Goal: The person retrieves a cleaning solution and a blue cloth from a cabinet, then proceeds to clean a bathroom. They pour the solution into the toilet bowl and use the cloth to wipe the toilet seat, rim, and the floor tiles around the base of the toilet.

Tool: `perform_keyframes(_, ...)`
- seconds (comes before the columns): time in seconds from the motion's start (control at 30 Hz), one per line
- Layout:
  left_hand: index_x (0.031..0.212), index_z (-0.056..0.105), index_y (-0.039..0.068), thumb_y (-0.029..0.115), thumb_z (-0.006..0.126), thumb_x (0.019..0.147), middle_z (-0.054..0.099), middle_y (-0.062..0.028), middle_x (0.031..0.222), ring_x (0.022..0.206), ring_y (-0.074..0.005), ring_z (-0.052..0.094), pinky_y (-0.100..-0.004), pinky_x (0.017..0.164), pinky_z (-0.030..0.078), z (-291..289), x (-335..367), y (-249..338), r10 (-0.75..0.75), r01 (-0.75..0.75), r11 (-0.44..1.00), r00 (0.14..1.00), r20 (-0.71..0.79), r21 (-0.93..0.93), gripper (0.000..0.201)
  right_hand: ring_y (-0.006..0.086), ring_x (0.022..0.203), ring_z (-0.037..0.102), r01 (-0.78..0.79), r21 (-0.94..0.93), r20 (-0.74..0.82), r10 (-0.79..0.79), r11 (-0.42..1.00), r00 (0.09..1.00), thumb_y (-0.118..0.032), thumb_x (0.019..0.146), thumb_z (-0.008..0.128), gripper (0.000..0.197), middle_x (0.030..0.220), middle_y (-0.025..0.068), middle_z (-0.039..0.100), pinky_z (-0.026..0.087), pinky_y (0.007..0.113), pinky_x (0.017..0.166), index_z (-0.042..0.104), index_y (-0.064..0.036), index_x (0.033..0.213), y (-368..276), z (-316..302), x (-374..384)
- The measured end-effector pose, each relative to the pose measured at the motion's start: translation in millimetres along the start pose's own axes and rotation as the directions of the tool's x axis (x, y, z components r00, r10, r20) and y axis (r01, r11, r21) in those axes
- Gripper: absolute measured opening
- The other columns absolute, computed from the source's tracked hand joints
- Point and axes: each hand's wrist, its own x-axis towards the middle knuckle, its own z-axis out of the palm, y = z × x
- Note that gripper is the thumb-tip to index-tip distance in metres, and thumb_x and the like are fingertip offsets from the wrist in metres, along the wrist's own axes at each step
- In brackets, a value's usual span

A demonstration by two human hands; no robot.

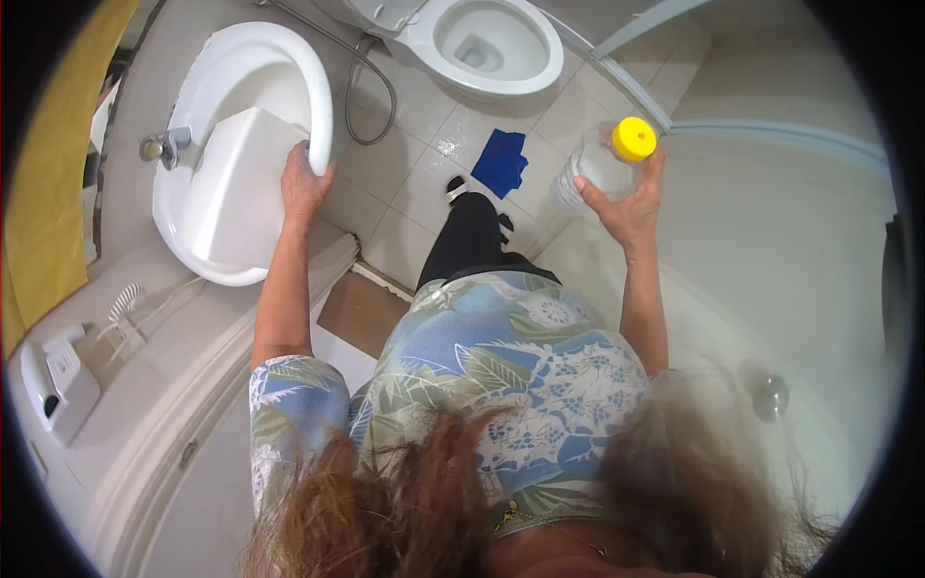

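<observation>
R grip [631, 210] clamped round clear bottle [591, 166]; L grip [304, 190] on sink [320, 91] rim, can't tell if clamped. Poss. slip on blue cloth [500, 164] betw. grips if floor [385, 178] wet.

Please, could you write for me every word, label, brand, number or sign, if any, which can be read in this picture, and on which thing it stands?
No readable text.
Clear bottle in the right hand, and its yellow cap: no lettering that I can make out.
Hair dryer: any marking is too small to read.
</observation>
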Motion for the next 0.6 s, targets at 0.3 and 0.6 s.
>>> perform_keyframes(0.3, 0.116, 0.049, 0.0, 0.023, 0.068, 0.069, 0.052, -0.0196, 0.092, 0.084, -0.036, 0.055, -0.0419, 0.074, 0.046, 6, -4, 20, 0.08, -0.083, 0.996, 0.994, 0.074, 0.03, 0.056, 0.0295, 0.104, 0.053, -0.005, -0.172, -0.196, -0.029, 0.985, 0.98, -0.022, 0.058, 0.08, 0.084, 0.115, 0.0167, 0.049, 0.043, 0.037, 0.09, 0.033, -0.0037, 0.124, 8, 16, 9)
perform_keyframes(0.6, 0.113, 0.05, -0.002, 0.023, 0.068, 0.069, 0.051, -0.0211, 0.093, 0.082, -0.0382, 0.055, -0.0437, 0.072, 0.045, 11, -2, 9, 0.187, -0.188, 0.981, 0.982, -0.02, -0.046, 0.054, 0.0263, 0.104, 0.053, 0.117, 0.04, -0.214, -0.106, 0.992, 0.971, -0.026, 0.058, 0.08, 0.085, 0.112, 0.0157, 0.052, 0.042, 0.036, 0.09, 0.032, -0.0036, 0.124, 21, 97, 40)
